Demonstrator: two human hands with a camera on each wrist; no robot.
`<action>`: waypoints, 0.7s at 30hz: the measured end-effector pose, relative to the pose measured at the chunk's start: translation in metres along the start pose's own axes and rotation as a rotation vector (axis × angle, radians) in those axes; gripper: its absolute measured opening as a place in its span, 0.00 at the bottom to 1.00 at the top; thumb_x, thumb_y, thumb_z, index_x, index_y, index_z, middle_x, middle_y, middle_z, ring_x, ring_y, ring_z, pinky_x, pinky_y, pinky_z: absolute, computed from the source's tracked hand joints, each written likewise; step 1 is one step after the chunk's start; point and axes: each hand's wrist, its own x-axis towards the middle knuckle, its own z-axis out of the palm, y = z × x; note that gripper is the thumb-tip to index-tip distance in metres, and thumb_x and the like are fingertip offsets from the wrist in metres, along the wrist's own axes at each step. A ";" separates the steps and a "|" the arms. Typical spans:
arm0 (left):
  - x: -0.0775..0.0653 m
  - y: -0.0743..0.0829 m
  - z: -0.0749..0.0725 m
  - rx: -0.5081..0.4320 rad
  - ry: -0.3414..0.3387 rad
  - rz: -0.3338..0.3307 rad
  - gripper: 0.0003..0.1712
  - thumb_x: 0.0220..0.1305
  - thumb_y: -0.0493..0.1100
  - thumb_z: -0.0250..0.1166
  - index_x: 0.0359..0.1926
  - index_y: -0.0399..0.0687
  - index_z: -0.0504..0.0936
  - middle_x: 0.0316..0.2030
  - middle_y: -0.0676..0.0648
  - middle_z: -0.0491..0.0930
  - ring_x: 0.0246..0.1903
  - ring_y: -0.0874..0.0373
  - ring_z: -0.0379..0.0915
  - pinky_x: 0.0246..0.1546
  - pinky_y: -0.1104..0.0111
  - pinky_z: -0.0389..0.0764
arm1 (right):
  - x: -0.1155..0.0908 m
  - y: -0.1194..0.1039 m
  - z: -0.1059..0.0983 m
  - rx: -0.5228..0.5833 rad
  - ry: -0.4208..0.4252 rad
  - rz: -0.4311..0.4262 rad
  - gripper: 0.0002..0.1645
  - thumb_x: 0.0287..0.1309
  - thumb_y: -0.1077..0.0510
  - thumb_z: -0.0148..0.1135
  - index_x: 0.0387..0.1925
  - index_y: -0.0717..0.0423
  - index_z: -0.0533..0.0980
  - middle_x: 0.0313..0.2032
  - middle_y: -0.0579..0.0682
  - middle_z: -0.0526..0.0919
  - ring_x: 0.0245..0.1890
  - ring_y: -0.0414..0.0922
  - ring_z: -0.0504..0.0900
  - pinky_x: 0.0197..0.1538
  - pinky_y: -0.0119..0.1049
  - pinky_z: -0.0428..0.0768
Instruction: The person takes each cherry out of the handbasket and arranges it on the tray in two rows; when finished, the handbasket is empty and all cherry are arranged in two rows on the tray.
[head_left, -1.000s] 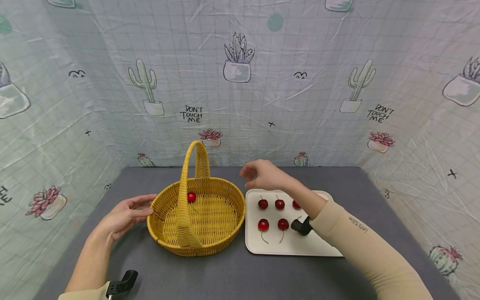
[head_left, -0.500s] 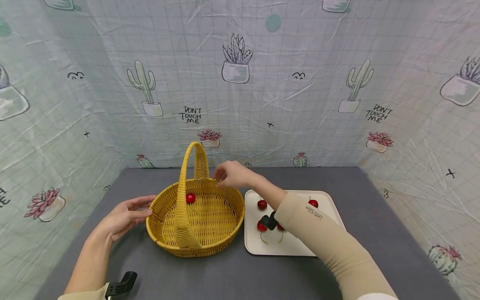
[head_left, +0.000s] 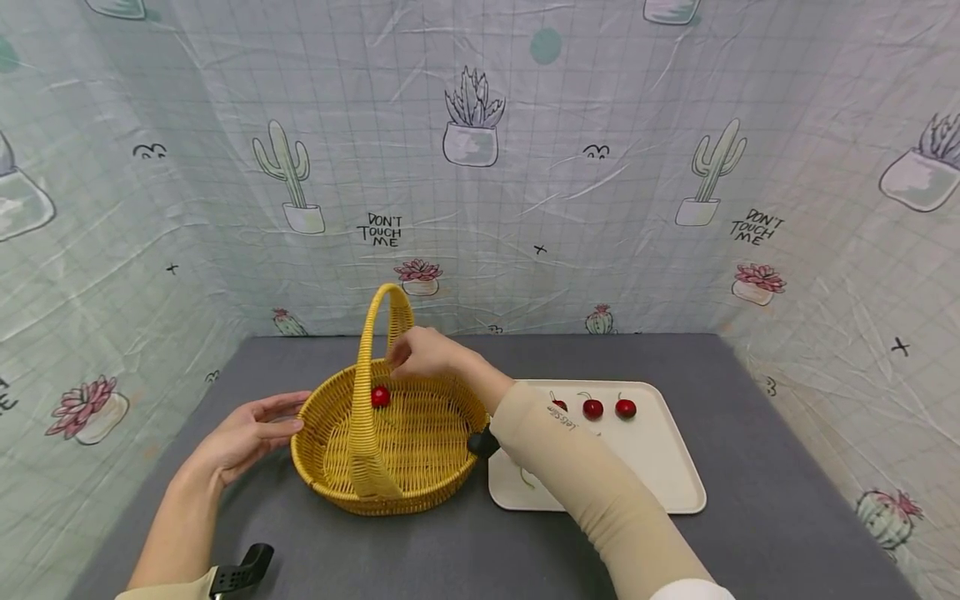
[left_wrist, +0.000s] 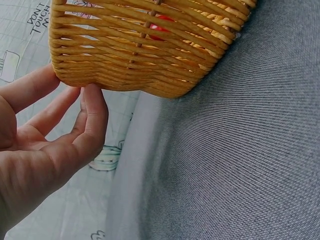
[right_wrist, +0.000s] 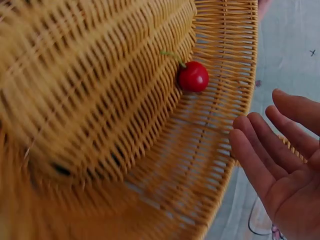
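A yellow wicker basket (head_left: pixel 427 450) with a tall arched handle stands left of centre. One red cherry (head_left: pixel 381 397) with a green stem lies inside it, seen closer in the right wrist view. My left hand (head_left: pixel 251 432) touches the basket's left rim with its fingertips; in the left wrist view the fingers (left_wrist: pixel 95 112) are gently bent against the wicker (left_wrist: pixel 110 50). Over the basket's far rim, beside the handle, hovers my right hand (head_left: pixel 426 352). Its fingers (right_wrist: pixel 252 155) are loosely extended, and nothing is visible between them and the thumb.
Right of the basket lies a white rectangular tray (head_left: pixel 667 475). Red cherries (head_left: pixel 592 408) sit along its far side; the right sleeve (head_left: pixel 577 454) hides part of the tray. A grey cloth covers the table (head_left: pixel 420 558), and a patterned curtain (head_left: pixel 525 192) hangs behind.
My right hand has moved left from beside the tray to over the basket, near the handle. The left hand has stayed at the rim, and the cherry in the basket has not moved.
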 end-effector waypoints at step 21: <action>0.000 0.002 0.001 -0.008 -0.007 0.005 0.43 0.73 0.40 0.65 0.79 0.32 0.53 0.74 0.28 0.54 0.54 0.67 0.76 0.55 0.62 0.80 | 0.025 0.002 0.036 -0.058 -0.054 0.177 0.23 0.68 0.58 0.68 0.63 0.51 0.80 0.63 0.49 0.78 0.58 0.46 0.79 0.50 0.36 0.81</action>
